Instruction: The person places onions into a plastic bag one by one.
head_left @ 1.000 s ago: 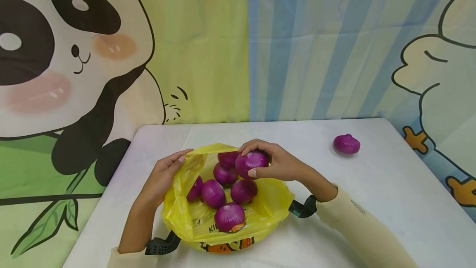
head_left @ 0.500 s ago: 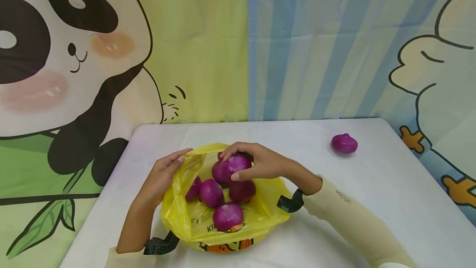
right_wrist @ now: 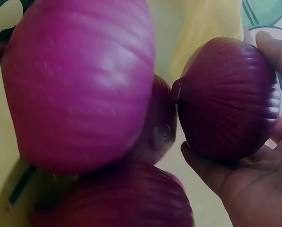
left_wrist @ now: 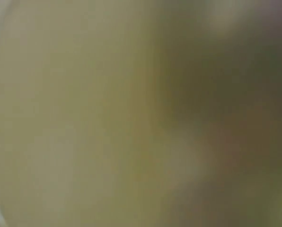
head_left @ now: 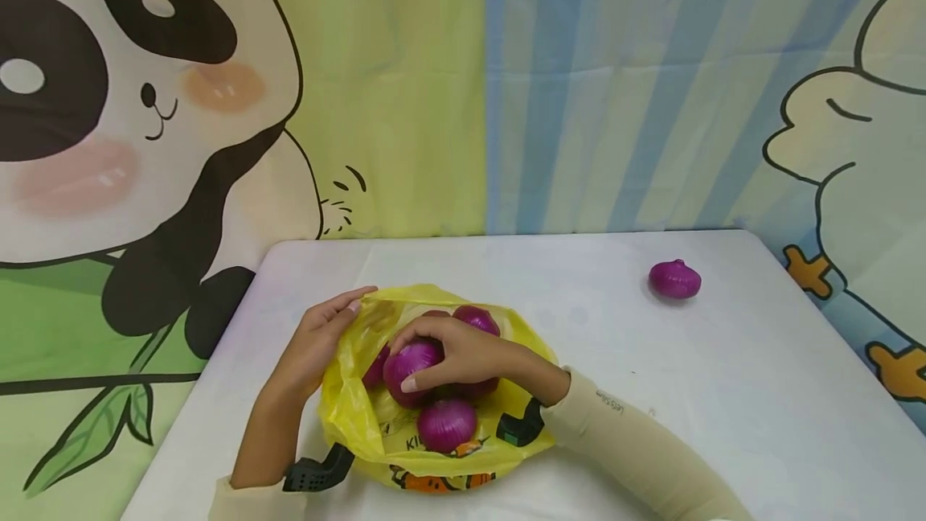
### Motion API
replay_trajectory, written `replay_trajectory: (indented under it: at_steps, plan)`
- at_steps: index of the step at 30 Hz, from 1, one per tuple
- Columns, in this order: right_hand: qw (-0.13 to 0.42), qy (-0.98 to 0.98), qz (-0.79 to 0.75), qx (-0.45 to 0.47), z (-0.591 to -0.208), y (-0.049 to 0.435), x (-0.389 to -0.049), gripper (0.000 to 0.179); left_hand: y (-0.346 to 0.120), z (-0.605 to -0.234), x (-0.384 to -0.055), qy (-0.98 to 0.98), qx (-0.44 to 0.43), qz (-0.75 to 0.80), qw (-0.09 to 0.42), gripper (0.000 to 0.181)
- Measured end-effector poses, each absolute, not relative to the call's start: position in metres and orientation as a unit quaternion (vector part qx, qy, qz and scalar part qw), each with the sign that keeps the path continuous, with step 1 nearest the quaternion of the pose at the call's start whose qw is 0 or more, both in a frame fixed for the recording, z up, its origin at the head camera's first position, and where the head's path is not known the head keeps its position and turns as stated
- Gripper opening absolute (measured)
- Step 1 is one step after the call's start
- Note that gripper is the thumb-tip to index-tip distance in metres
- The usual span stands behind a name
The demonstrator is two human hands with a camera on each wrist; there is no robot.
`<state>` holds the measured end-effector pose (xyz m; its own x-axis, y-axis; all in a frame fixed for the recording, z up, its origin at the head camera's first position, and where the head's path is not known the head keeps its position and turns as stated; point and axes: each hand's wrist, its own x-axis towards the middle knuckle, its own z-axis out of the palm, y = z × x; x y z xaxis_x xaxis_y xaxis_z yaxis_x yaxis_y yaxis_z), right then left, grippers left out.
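Note:
A yellow plastic bag [head_left: 521, 328] stands with its mouth open in the head view, several purple onions inside. My left hand [head_left: 321, 344] holds the bag's left rim between thumb and fingers. Inside the bag, my right hand [head_left: 459, 352] has fingers and thumb round a purple onion [head_left: 412, 376]. The right wrist view shows this gripped onion [right_wrist: 228, 99] from close by. Another onion [head_left: 446, 424] lies in front of it, and one more onion [head_left: 475, 318] sits at the back. The right hand hides part of the contents. The left wrist view is a yellow-brown blur.
A single purple onion [head_left: 675, 280] rests on the white table [head_left: 723, 376] at the back right. Behind the table hangs a cartoon-printed curtain [head_left: 405, 87].
The right hand has let go of one onion at the bag's back, then moved left and nearer to grip another. The left hand has stayed on the rim.

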<state>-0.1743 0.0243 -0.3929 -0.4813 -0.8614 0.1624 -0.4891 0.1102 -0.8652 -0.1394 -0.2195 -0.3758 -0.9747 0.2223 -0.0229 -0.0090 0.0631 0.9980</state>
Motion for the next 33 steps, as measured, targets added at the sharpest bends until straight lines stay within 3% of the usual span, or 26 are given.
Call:
replay_trajectory:
  at_steps: [12,18,33]
  plan:
    - [0.258,0.7,-0.413,-0.523,-0.401,0.007,-0.163,0.046,-0.222,-0.376,-0.139,0.713,0.072,0.692,0.091,0.048]
    - [0.241,0.7,-0.38,-0.555,-0.403,0.008,-0.16,0.059,-0.221,-0.376,-0.138,0.704,0.071,0.7,0.096,0.048]
    - [0.219,0.699,-0.416,-0.539,-0.402,0.019,-0.164,0.052,-0.219,-0.374,-0.139,0.72,0.077,0.685,0.088,0.046]
